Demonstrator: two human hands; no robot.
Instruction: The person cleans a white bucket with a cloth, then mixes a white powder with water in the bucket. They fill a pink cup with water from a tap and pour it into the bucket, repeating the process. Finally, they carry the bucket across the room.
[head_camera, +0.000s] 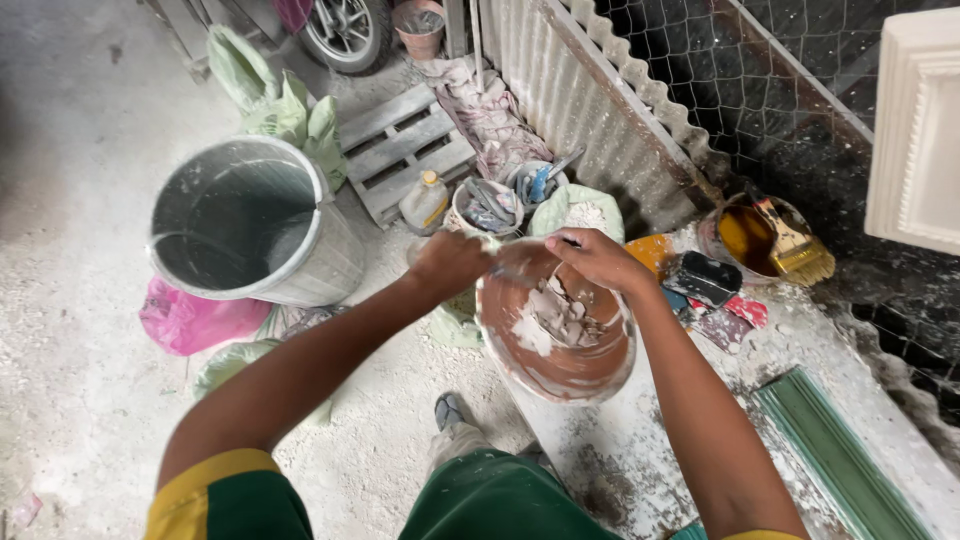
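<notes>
While both hands meet over the far rim of a reddish-brown bowl (556, 340), the bowl sits at the near left edge of the plaster-dusted table (640, 450), tipped a little toward the person. Left hand (450, 262) is curled shut on the bowl's far-left rim. Right hand (598, 258) is closed around a thin dark tool (570, 241), only a tip showing, kind unclear; its long axis runs roughly left-right across the rim. White plaster lumps (560, 315) lie inside the bowl, just below and toward the person from the right hand, which is the nearer one to them. Left of the table stands a big grey bucket (250, 220) on the floor, pink bag (190, 320) beside it. Further along the table: dark trowel (708, 277), tub of yellowish liquid with brush (790, 245), green moulding strip (840, 460) at the right edge.
</notes>
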